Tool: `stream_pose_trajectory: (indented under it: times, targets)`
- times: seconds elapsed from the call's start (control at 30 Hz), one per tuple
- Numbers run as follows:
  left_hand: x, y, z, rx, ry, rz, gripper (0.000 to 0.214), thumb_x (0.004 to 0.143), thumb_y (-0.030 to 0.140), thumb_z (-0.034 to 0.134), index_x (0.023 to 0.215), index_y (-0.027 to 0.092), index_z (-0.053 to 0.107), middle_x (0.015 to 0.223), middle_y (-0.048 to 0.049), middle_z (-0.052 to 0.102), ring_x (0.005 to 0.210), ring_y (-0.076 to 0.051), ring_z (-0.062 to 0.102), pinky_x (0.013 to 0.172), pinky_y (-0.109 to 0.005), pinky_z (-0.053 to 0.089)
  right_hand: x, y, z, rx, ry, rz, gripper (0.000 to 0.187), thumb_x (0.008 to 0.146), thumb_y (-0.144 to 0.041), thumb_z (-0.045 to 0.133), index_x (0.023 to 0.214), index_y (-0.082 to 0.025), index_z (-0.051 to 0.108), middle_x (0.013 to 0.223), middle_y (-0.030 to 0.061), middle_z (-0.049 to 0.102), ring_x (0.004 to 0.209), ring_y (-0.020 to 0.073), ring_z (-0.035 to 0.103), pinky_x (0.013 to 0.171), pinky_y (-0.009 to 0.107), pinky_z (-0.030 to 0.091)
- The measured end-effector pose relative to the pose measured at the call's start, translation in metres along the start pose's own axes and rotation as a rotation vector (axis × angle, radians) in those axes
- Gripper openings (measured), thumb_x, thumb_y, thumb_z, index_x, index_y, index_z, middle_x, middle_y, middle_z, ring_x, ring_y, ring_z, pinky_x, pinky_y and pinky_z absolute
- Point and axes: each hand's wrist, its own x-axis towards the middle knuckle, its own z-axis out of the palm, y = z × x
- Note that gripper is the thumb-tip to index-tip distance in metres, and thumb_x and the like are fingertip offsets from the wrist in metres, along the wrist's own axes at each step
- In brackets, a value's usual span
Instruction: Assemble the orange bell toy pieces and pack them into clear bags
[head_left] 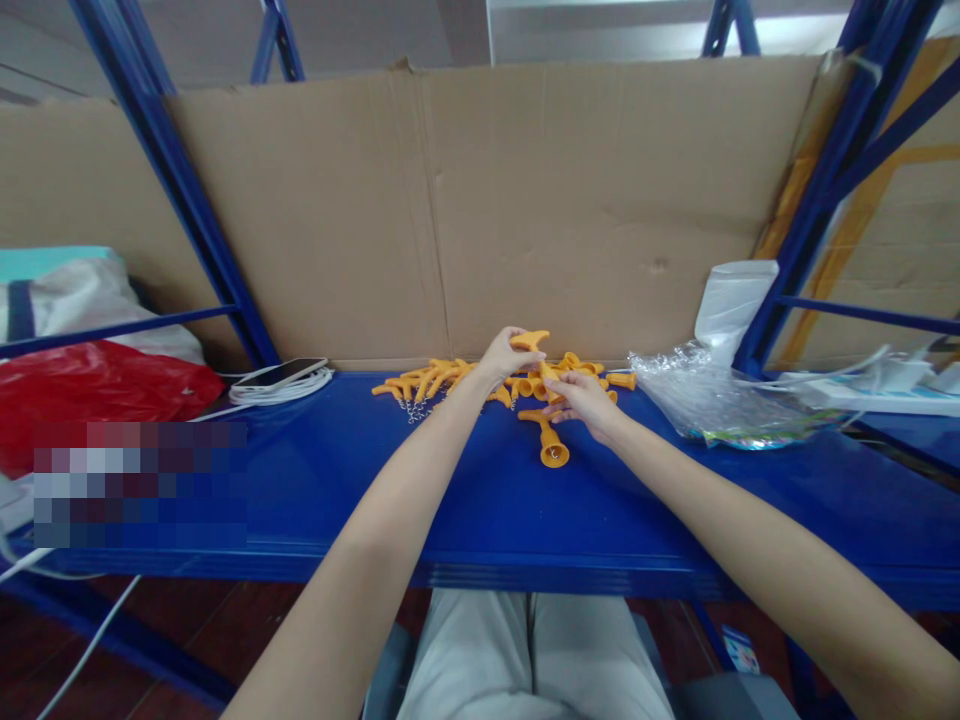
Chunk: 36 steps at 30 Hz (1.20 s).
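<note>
Hook, orange, curved, pinched in left hand, cone, orange, gripped by right hand, fingers closed, both at orange heap, blue shelf, glossy, cardboard backing, blue posts, red bag at left

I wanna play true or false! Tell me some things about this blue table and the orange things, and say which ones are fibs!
1. The left hand and right hand both hold orange plastic. True.
2. The red plastic bag is at the right. False: the red plastic bag is at the left.
3. One loose orange piece lies nearer the person than the orange pile. True.
4. The cardboard behind is purple. False: the cardboard is brown.
</note>
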Motion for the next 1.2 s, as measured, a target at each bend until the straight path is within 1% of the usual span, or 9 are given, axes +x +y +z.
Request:
stream_pose_trajectory:
  times: [0.2,0.3,0.43,0.5,0.6,0.67,0.73,0.97,1.2]
  targets:
    - [-0.011,0.011,-0.001,0.202,0.155,0.046,0.043,0.054,0.002,0.076,0.08,0.016,0.045,0.07,0.0056,0.052,0.06,-0.006,0.05,0.063,-0.021,0.041,0.006,0.002,-0.005,-0.123,-0.009,-0.053,0.015,0.085,-0.016,0.055,0.071,-0.017,0.048,0.071,0.0017,0.061,0.049,0.0079,0.058,0.039,0.017,0.043]
    - [-0.015,0.011,-0.007,0.278,0.212,0.055,0.044,0.052,0.009,0.079,0.079,0.016,0.045,0.071,0.006,0.051,0.063,-0.006,0.049,0.063,-0.02,0.039,0.008,0.003,-0.007,-0.146,-0.022,-0.093,0.012,0.084,-0.017,0.055,0.073,-0.017,0.05,0.071,0.0018,0.061,0.051,0.0079,0.056,0.04,0.017,0.042]
    - [-0.021,0.009,-0.018,0.38,0.23,-0.029,0.045,0.052,0.018,0.082,0.078,0.016,0.045,0.065,0.0059,0.05,0.057,-0.006,0.046,0.056,-0.02,0.036,0.012,0.004,-0.011,-0.226,-0.053,-0.195,0.005,0.08,-0.019,0.058,0.077,-0.016,0.055,0.068,0.0013,0.06,0.051,0.0083,0.052,0.042,0.019,0.04]
    - [-0.026,0.01,-0.021,0.387,0.193,-0.09,0.04,0.054,0.019,0.081,0.075,0.016,0.046,0.056,0.0074,0.047,0.048,-0.005,0.041,0.048,-0.02,0.031,0.014,0.006,-0.015,-0.269,-0.088,-0.26,0.007,0.078,-0.023,0.059,0.077,-0.016,0.056,0.064,-0.0002,0.058,0.049,0.0083,0.048,0.044,0.02,0.039]
    - [-0.037,0.009,-0.023,0.294,0.1,-0.172,0.03,0.06,0.019,0.077,0.066,0.016,0.047,0.044,0.0096,0.039,0.038,-0.003,0.031,0.041,-0.02,0.021,0.016,0.008,-0.018,-0.312,-0.163,-0.354,0.014,0.077,-0.03,0.059,0.08,-0.016,0.058,0.065,-0.0003,0.057,0.052,0.0086,0.046,0.046,0.021,0.037]
    - [-0.043,0.008,-0.022,0.189,0.07,-0.185,0.025,0.064,0.018,0.073,0.064,0.016,0.048,0.042,0.0101,0.037,0.036,-0.002,0.027,0.039,-0.02,0.019,0.017,0.009,-0.02,-0.332,-0.2,-0.39,0.019,0.075,-0.032,0.06,0.084,-0.016,0.059,0.07,0.0009,0.059,0.055,0.009,0.046,0.048,0.021,0.037]
    - [-0.047,0.006,-0.021,0.096,0.072,-0.181,0.023,0.066,0.016,0.07,0.063,0.016,0.048,0.041,0.0104,0.036,0.035,-0.001,0.027,0.039,-0.019,0.019,0.017,0.011,-0.02,-0.33,-0.213,-0.403,0.022,0.074,-0.034,0.06,0.086,-0.015,0.058,0.074,0.0015,0.06,0.059,0.0095,0.047,0.05,0.022,0.037]
    - [-0.055,0.001,-0.016,-0.087,0.112,-0.213,0.025,0.066,0.01,0.063,0.057,0.017,0.041,0.04,0.0119,0.03,0.035,-0.001,0.023,0.037,-0.018,0.019,0.014,0.013,-0.017,-0.231,-0.204,-0.413,0.029,0.07,-0.042,0.065,0.081,-0.018,0.05,0.069,-0.0006,0.057,0.063,0.011,0.051,0.053,0.023,0.039]
    - [-0.056,-0.001,-0.014,-0.185,0.097,-0.198,0.031,0.06,0.013,0.071,0.058,0.017,0.041,0.043,0.0116,0.033,0.037,0.0,0.025,0.038,-0.019,0.014,0.01,0.006,-0.02,-0.217,-0.218,-0.443,0.031,0.068,-0.043,0.066,0.081,-0.019,0.052,0.067,-0.002,0.056,0.063,0.0114,0.052,0.052,0.023,0.038]
